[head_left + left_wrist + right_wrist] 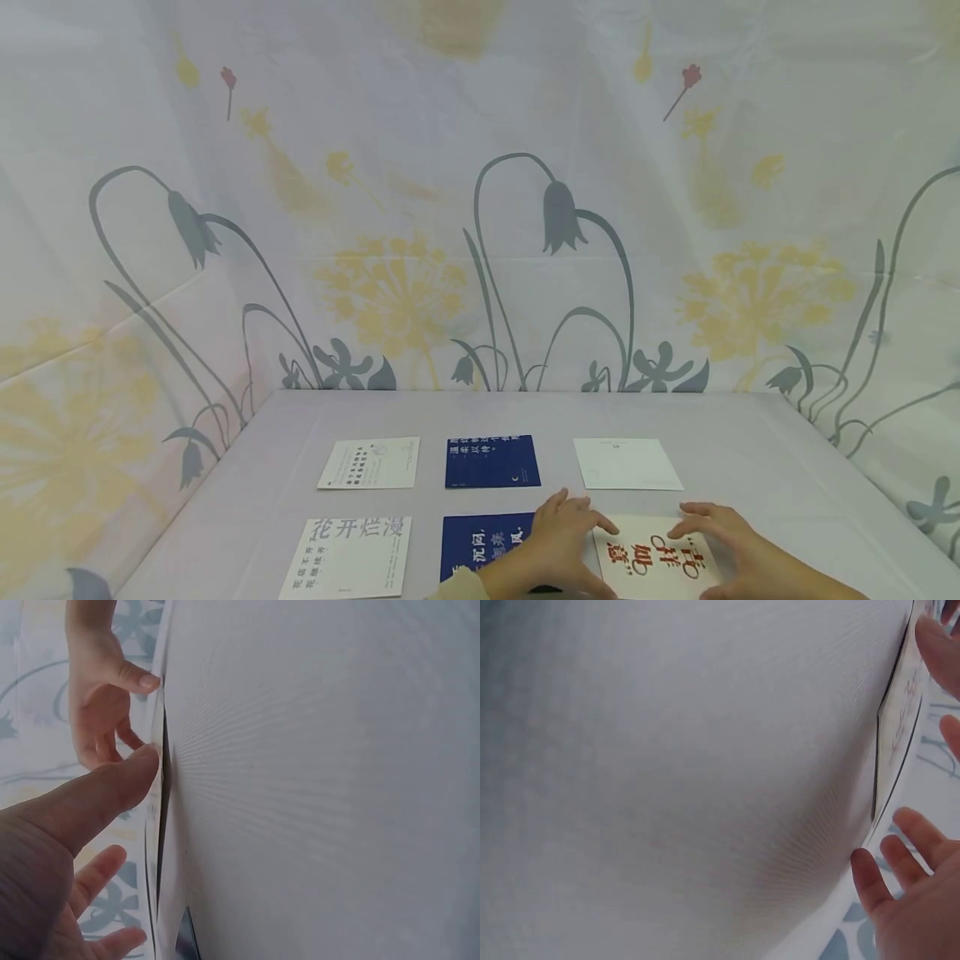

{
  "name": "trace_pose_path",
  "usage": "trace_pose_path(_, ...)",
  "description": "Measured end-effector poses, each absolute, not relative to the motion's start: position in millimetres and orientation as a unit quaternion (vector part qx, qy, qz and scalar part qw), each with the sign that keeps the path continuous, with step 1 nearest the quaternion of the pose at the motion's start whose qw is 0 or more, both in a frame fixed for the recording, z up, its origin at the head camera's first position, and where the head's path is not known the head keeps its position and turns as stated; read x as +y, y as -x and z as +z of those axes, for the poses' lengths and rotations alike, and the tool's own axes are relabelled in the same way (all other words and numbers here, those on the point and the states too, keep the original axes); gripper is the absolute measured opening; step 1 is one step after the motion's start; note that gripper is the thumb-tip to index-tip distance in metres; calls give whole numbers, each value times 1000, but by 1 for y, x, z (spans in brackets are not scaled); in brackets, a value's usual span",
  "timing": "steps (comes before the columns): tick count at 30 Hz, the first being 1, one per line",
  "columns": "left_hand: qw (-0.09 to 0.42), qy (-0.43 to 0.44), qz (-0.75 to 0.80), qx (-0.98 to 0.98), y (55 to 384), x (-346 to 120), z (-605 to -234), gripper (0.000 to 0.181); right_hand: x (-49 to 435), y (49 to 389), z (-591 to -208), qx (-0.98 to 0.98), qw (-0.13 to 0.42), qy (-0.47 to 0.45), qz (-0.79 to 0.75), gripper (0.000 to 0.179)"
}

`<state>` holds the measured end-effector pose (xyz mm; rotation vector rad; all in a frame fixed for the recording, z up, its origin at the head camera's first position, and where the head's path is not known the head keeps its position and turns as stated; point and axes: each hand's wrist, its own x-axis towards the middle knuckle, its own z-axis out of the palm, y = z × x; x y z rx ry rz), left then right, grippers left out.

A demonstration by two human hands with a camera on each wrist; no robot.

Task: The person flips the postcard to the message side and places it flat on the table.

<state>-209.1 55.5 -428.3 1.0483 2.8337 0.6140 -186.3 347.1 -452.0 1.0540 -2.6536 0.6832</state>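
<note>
A cream card (654, 550) printed with red characters lies at the front right of the table, between both hands. My left hand (551, 546) is at its left side, thumb low by the near corner and fingers spread along the edge. From the other side my right hand (738, 554) reaches in, with its fingertips over the far right part of the card and its thumb near the front edge. In the left wrist view the left thumb (124, 784) overlaps the thin card edge. The right wrist view shows the card (898, 742) edge-on, near loosely spread fingers (870, 881).
A blue card (480, 537) with white writing lies partly under the left forearm. Left of it is a white card (348, 558) with grey lettering. Behind lie a white printed card (371, 463), another blue card (491, 462) and a nearly plain white card (627, 467). Flower-patterned cloth (480, 208) surrounds the table.
</note>
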Motion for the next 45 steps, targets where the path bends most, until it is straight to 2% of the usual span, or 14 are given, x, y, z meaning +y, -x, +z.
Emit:
trace_pose_path(10,71,-317,219,920,213,58,-431,57,353,189,-454,-898,76,-370,225,54)
trace_pose_path(17,64,-314,214,923,213,60,-430,57,351,191,-449,-905,42,-350,238,54)
trace_pose_path(25,64,-304,221,924,215,61,-428,59,346,190,-447,-898,84,-365,233,60)
trace_pose_path(29,58,-301,253,917,216,61,-429,59,346,192,-446,-882,48,-365,294,57)
trace_pose_path(34,78,-286,354,887,214,63,-429,57,344,193,-441,-870,-9,-330,365,48)
trace_pose_path(39,82,-250,421,868,211,67,-428,54,345,191,-438,-883,23,-301,359,43)
trace_pose_path(45,58,-216,503,835,213,68,-429,49,349,191,-438,-873,76,-303,375,41)
